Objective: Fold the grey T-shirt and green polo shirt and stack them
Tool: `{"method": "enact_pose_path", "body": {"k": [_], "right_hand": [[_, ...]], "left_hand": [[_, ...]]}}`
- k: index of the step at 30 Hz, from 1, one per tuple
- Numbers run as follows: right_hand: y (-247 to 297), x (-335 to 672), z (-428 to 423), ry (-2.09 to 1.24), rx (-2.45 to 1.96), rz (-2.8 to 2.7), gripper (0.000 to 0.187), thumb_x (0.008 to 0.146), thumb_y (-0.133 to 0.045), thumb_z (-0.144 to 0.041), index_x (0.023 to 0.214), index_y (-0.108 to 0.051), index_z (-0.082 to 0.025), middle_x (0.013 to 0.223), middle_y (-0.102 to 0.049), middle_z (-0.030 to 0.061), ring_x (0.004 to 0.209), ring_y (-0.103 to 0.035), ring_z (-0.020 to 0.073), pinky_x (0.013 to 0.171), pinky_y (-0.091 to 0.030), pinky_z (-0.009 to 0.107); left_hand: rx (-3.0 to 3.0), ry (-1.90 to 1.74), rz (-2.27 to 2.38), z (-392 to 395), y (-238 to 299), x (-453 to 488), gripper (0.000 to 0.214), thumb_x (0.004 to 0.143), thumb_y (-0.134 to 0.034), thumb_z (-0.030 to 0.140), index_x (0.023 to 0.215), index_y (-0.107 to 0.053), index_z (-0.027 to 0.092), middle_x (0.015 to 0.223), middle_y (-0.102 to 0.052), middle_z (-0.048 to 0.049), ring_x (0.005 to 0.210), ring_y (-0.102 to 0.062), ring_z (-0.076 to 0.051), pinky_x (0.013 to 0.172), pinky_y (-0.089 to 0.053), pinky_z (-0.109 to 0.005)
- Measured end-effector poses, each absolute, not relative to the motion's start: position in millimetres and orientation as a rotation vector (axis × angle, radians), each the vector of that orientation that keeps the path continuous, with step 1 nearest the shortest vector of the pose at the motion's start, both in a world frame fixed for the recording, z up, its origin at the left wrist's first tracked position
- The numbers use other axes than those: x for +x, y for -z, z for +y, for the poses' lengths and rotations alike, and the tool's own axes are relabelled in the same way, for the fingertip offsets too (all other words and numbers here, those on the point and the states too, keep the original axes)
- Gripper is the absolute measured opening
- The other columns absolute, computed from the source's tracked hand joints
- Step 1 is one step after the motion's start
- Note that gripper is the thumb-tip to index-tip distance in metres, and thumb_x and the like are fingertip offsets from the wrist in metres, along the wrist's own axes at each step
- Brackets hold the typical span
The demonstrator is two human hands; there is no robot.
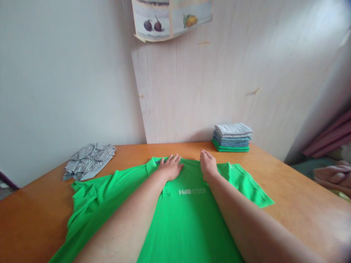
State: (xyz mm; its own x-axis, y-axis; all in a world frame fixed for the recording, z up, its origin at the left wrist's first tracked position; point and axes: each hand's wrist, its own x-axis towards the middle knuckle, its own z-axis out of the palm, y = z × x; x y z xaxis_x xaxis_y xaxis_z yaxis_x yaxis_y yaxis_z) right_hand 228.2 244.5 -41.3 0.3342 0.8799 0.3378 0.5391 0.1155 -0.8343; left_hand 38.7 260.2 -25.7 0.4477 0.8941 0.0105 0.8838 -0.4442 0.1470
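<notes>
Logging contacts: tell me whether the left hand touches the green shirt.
Touching. The head view shows the left hand pressed flat on the green shirt at its far edge.

light: soft, even daylight, brighter at upper right
shadows: faint
blur: right edge smeared
distortion: wide-angle bending at edges

The only lettering stands on the green shirt (186, 223): a short white print (192, 191) on its chest, a little below the collar edge and just beside the button placket. The print's left part is bold, blocky characters, the first of which looks like an H; the rest of that group cannot be made out. Its right part is finer lettering, too small and blurred to read. Above and beyond the shirt, the fruit poster (171, 18) shows pictures only.
</notes>
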Motion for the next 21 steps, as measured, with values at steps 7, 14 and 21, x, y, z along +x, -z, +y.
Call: {"method": "enact_pose_path", "body": {"k": [7, 14, 21], "right_hand": [[38.0, 207.0, 230.5, -0.252, -1.705, -1.97, 0.048, 0.101, -0.03, -0.042, 0.136, -0.055, -0.021, 0.144, -0.054, 0.0098, 0.139, -0.041, 0.0258, 0.112, -0.032, 0.041], [41.1, 205.8, 232.8, -0.26, -1.756, -2.024, 0.052, 0.102, -0.029, -0.044, 0.141, -0.051, -0.017, 0.15, -0.047, 0.0134, 0.144, -0.034, 0.029, 0.115, -0.026, 0.045], [32.9, 199.3, 219.2, -0.264, -1.811, -2.163, 0.074, 0.093, -0.027, -0.073, 0.154, -0.032, -0.032, 0.162, -0.026, 0.0089, 0.15, -0.012, 0.0356, 0.117, -0.013, 0.055]], "left_hand": [[2.601, -0.286, 1.542, 263.8, 27.0, 38.6, 0.059, 0.097, -0.031, 0.059, 0.147, -0.042, 0.03, 0.16, -0.033, -0.0045, 0.147, -0.028, -0.031, 0.116, -0.022, -0.06], [2.6, -0.53, 1.703, 264.5, 8.4, 4.7, 0.053, 0.103, -0.017, 0.042, 0.13, -0.057, 0.019, 0.137, -0.06, -0.0115, 0.131, -0.051, -0.02, 0.111, -0.036, -0.034], [2.469, -0.386, 1.903, 252.2, 21.7, -32.5, 0.068, 0.095, -0.032, 0.063, 0.14, -0.051, 0.016, 0.152, -0.044, -0.0167, 0.143, -0.037, -0.033, 0.115, -0.028, -0.047]]}}
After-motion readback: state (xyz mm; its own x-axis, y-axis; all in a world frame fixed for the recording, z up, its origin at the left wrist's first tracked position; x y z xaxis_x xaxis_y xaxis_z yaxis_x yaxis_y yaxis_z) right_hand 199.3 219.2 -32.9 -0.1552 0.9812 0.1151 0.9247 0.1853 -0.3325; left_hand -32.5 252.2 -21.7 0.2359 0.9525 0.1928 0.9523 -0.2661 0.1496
